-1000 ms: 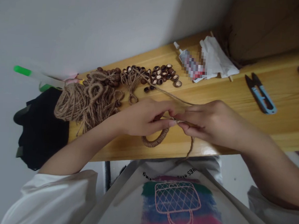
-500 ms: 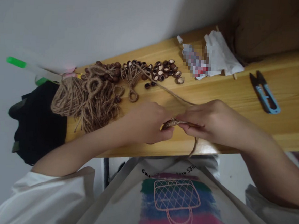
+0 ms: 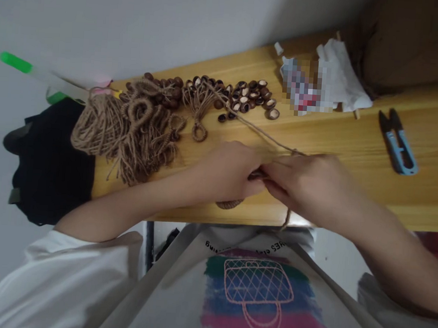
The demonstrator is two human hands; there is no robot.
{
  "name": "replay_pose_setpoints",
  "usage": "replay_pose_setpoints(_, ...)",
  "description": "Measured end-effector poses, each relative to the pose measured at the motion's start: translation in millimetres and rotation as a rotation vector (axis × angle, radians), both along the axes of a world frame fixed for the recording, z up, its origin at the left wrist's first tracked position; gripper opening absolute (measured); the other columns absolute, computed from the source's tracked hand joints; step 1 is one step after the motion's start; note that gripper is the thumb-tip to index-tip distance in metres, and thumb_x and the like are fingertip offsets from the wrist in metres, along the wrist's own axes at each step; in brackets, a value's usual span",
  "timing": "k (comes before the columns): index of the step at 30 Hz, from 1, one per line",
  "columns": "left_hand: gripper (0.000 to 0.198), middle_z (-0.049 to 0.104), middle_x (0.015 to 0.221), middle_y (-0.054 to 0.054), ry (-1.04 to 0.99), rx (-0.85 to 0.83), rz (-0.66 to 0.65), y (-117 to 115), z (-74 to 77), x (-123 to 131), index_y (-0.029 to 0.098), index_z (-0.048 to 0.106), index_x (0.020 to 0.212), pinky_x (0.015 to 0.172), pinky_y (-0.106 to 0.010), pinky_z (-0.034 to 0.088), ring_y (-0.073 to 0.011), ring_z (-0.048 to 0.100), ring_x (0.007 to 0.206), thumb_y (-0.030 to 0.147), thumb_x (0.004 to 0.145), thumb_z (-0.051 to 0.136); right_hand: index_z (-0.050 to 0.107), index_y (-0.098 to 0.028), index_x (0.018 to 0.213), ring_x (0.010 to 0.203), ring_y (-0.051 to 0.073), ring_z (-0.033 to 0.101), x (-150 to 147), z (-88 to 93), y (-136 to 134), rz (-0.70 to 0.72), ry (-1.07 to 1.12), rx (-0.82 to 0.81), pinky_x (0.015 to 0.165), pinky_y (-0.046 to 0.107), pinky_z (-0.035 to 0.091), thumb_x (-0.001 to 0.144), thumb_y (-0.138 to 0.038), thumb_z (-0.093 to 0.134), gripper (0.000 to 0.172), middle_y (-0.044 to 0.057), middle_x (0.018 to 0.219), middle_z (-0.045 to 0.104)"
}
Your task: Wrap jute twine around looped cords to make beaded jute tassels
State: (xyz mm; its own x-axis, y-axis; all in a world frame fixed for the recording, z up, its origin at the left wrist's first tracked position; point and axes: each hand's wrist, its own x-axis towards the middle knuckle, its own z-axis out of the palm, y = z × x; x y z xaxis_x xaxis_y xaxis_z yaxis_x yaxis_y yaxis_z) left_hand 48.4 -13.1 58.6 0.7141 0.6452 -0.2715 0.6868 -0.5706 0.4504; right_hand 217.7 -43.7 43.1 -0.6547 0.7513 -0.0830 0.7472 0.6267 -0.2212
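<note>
My left hand (image 3: 228,172) and my right hand (image 3: 303,187) meet over the front of the wooden table (image 3: 355,143), fingers closed on a twine-wrapped ring (image 3: 230,204) whose lower arc shows below my left hand. A jute strand (image 3: 258,132) runs from the hands back toward the beads. Its loose end (image 3: 286,218) hangs over the table's front edge. My right fingers pinch the twine where the hands touch.
A heap of jute twine and finished loops (image 3: 131,125) lies at the left. Brown beads (image 3: 246,96) sit at the back, with a glue tube (image 3: 299,82) and white tissue (image 3: 341,77) beside them. Blue thread snips (image 3: 398,141) lie right. A black bag (image 3: 49,172) hangs off the left end.
My hands have closed together over the ring, hiding most of it; a second ago more of its arc showed. The view has shifted slightly.
</note>
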Motion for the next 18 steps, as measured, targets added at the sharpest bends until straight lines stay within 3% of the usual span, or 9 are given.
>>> replay_pose_setpoints(6, 0.029, 0.035, 0.039, 0.004, -0.151, -0.254, 0.194, 7.5, -5.9, -7.7, 0.015, 0.052, 0.042, 0.050, -0.026, 0.021, -0.0066, 0.027, 0.045, 0.024, 0.070, 0.056, 0.066, -0.017, 0.087, 0.062, 0.015, 0.058, 3.1, -12.9, -7.6, 0.007, 0.084, 0.173, 0.053, 0.028, 0.028, 0.091, -0.021, 0.044, 0.023, 0.003, 0.070, 0.067)
replay_pose_setpoints(11, 0.035, 0.038, 0.045, 0.005, -0.356, -0.589, 0.175, 14.4, -13.2, -21.8, 0.013, 0.058, 0.053, 0.046, -0.022, 0.023, -0.0056, 0.032, 0.046, 0.037, 0.078, 0.056, 0.067, -0.018, 0.088, 0.057, 0.012, 0.055, 12.6, -17.3, -5.0, 0.119, 0.214, 0.207, 0.052, 0.026, 0.030, 0.096, -0.025, 0.038, 0.031, 0.001, 0.063, 0.063)
replay_pose_setpoints(15, 0.030, 0.046, 0.053, 0.004, -0.442, -0.743, 0.154, 19.3, -17.8, -34.3, 0.012, 0.063, 0.064, 0.048, -0.019, 0.030, -0.0054, 0.038, 0.050, 0.037, 0.080, 0.059, 0.071, -0.017, 0.088, 0.058, 0.011, 0.058, 16.0, -17.1, 0.3, 0.092, 0.445, 0.035, 0.053, 0.023, 0.036, 0.094, -0.029, 0.047, 0.027, 0.002, 0.066, 0.065)
replay_pose_setpoints(18, 0.030, 0.046, 0.050, 0.004, -0.541, -0.861, 0.276, 18.7, -25.8, -46.4, 0.012, 0.068, 0.078, 0.045, -0.018, 0.029, -0.0052, 0.037, 0.046, 0.040, 0.081, 0.060, 0.073, -0.019, 0.078, 0.054, 0.011, 0.058, 15.2, -20.1, 3.2, -0.076, 0.742, -0.230, 0.049, 0.022, 0.039, 0.084, -0.032, 0.062, 0.018, 0.002, 0.063, 0.067)
